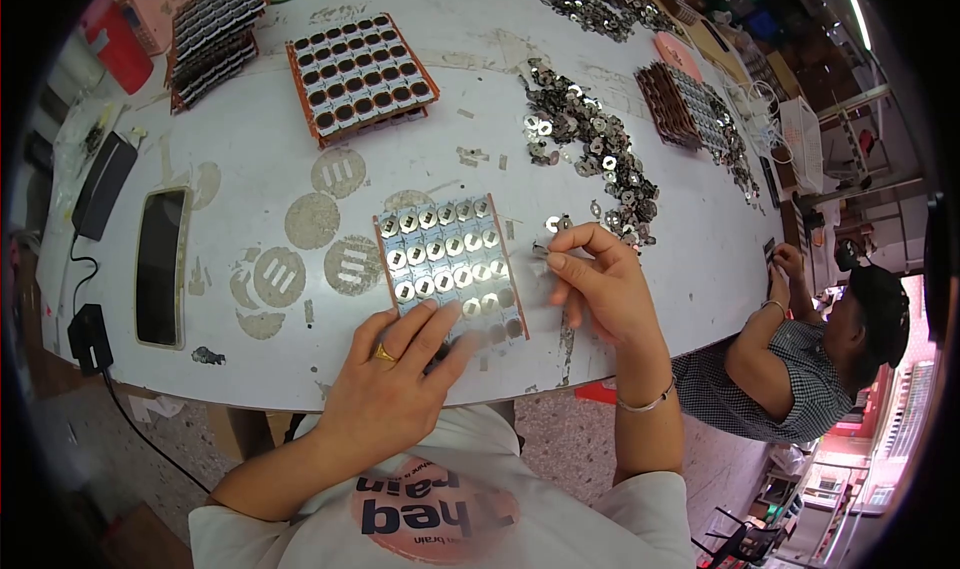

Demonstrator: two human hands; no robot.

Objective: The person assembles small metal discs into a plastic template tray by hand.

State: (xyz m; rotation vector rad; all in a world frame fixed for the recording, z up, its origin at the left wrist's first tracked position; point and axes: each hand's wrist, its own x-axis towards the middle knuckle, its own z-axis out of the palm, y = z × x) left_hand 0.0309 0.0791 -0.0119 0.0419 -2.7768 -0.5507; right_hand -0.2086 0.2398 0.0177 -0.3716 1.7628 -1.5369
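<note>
A circuit-board panel (450, 231) with rows of round silver metal clips lies flat near the table's front edge. The upper rows hold clips; several places in the lower rows show dark or bare. My left hand (400, 364), a ring on one finger, rests over the panel's lower left part with its fingers spread, the forefinger blurred. To the right of the panel, my right hand (600, 279) is raised with thumb and forefinger pinched on a small metal clip (541, 250), seen edge-on. Just beyond that hand lies another loose metal clip (554, 225).
A long heap of metal clips (605, 149) stretches away at the right. Farther back stand stacked panels (362, 74), with more stacks (215, 39) at far left. A phone (162, 269) and a black adapter (105, 184) lie left. Another person (790, 359) works at the right.
</note>
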